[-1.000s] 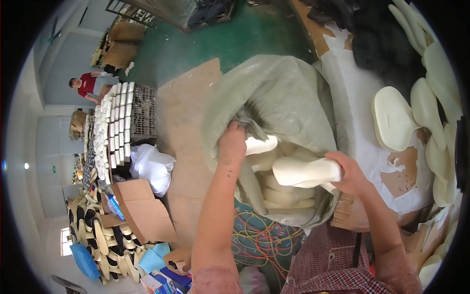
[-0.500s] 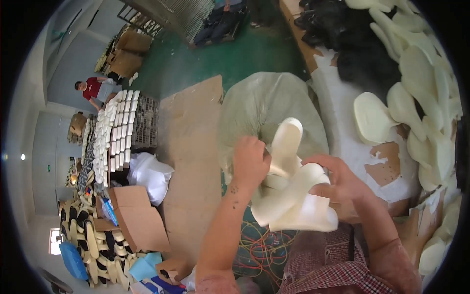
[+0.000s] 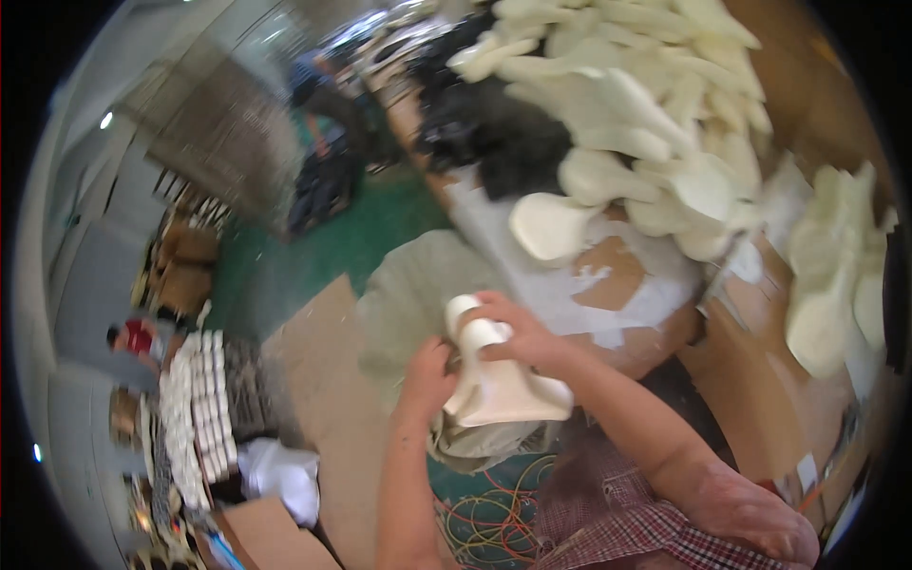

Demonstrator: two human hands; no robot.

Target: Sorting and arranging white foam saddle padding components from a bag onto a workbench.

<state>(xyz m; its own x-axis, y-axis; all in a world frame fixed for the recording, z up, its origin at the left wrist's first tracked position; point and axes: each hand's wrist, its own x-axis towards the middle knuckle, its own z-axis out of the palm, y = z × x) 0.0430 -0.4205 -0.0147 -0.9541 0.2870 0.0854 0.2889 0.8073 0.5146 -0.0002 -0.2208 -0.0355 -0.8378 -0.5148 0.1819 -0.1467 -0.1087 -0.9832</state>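
Cream foam insoles (image 3: 499,391) are bunched over the mouth of a large grey-green sack (image 3: 408,290). My right hand (image 3: 513,328) is closed around their upper part, thumb and fingers on either side. Beside the insoles' left edge, my left hand (image 3: 429,378) has its fingers curled in; whatever they hold is hidden. The sack's lower folds show beneath the insoles. Motion blurs the picture somewhat.
A big heap of cream insoles (image 3: 655,123) covers the table at the right, beside black material (image 3: 494,142). Cardboard (image 3: 318,380) lies left of the sack. Coiled hoses (image 3: 484,518) lie on the floor. A co-worker in red (image 3: 138,337) stands far left, near stacked white pieces (image 3: 195,404).
My view has swung to the right, bringing more of the insole heap into sight. The insoles, earlier splayed between my hands, are now closer together under my right hand.
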